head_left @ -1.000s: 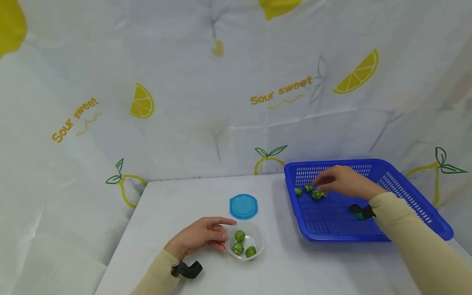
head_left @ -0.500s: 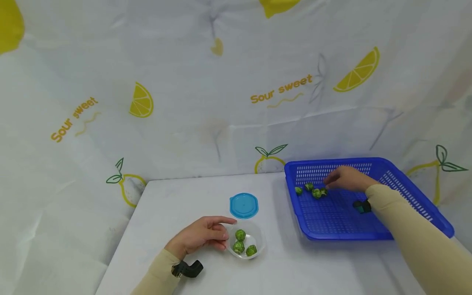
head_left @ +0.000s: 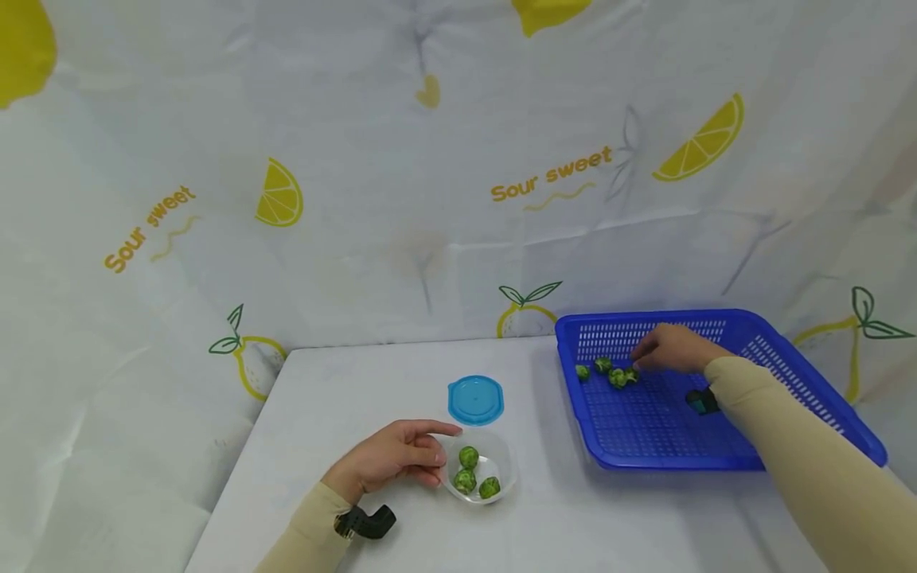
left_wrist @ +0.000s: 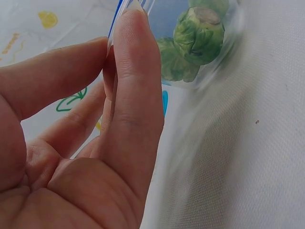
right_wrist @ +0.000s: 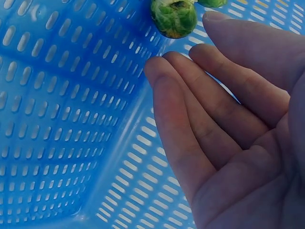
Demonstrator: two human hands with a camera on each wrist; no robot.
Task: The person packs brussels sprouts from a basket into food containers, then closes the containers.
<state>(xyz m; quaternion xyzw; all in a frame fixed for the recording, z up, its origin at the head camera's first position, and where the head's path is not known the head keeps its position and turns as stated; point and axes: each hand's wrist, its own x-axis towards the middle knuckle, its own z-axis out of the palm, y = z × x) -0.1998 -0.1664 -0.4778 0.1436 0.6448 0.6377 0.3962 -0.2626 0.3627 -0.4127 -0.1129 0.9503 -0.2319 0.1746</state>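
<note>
My left hand (head_left: 390,458) holds the near-left rim of a small clear plastic container (head_left: 505,476) between thumb and finger. Three green Brussels sprouts (head_left: 465,481) lie inside it, also visible as sprouts (left_wrist: 199,36) in the left wrist view. Over to the right, my right hand (head_left: 673,350) reaches into a blue slotted basket (head_left: 688,462). Its fingers are loosely bent with nothing between them. Several Brussels sprouts (head_left: 618,378) sit at the basket's left side, just beside those fingertips. In the right wrist view, one sprout (right_wrist: 174,18) is close to the thumb tip, apparently untouched.
A flat blue lid (head_left: 476,400) lies on the white table (head_left: 337,390) behind the container. The basket stands at the back right with raised walls. Behind everything hangs a white lemon-print sheet (head_left: 387,199).
My right hand has shifted a little to the right within the basket, off the cluster of sprouts, then stayed near them. The left hand and the container have kept their place.
</note>
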